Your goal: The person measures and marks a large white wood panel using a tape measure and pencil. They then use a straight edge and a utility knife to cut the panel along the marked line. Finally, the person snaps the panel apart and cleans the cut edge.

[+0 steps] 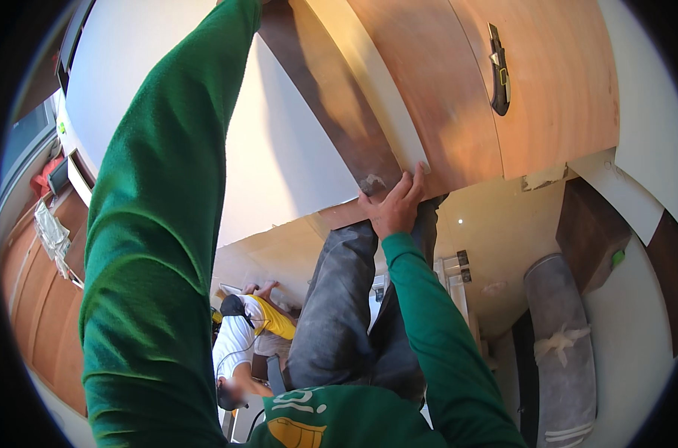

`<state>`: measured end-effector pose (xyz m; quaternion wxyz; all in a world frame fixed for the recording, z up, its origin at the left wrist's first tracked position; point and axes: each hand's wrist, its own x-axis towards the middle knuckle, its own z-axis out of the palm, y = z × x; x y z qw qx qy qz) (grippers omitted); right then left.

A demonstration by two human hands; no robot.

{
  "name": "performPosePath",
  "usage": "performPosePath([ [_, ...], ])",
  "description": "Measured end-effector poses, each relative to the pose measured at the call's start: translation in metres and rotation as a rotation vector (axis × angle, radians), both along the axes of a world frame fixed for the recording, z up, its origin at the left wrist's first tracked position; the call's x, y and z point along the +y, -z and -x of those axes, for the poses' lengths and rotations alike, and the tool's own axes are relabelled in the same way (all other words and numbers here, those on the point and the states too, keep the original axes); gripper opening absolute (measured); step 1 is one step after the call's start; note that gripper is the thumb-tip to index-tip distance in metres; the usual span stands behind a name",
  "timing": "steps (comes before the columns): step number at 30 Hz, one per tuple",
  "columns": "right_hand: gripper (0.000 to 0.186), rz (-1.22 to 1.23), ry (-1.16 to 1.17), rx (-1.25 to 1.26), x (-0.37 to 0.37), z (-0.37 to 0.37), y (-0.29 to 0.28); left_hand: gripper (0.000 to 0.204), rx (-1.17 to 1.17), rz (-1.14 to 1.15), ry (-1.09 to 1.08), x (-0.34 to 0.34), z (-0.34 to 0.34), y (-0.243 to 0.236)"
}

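My right hand rests at the near edge of a wooden work surface, fingers spread across the ends of a dark brown strip and a pale narrow strip. My left arm reaches to the top edge of the view, where my left hand is almost wholly cut off, its fingers hidden. A white board lies left of the strips, reddish plywood to the right. A black and yellow utility knife lies on the plywood.
Co-workers in white and yellow shirts are low at lower left. At right are a dark brown box, a grey roll and pale boards. Wooden panels and crumpled white material are at far left.
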<state>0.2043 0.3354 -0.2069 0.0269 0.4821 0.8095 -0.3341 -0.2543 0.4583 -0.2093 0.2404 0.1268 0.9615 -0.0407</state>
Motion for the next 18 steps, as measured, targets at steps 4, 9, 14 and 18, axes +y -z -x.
performPosePath([
  [4,0.095,-0.045,-0.036,-0.014,-0.001,-0.002,0.001,0.090,-0.014,-0.005,0.023,0.001,-0.003,-0.003],
  [9,0.099,-0.032,-0.026,-0.021,-0.002,-0.002,0.003,0.105,-0.102,-0.060,-0.168,-0.001,-0.006,0.009],
  [14,0.109,-0.036,-0.053,-0.071,0.006,0.008,-0.007,0.101,0.142,-0.007,0.011,-0.006,-0.005,0.014],
  [18,0.109,0.140,0.026,-0.157,0.009,0.015,-0.017,0.057,0.024,-0.096,-0.173,-0.006,-0.025,0.018],
])
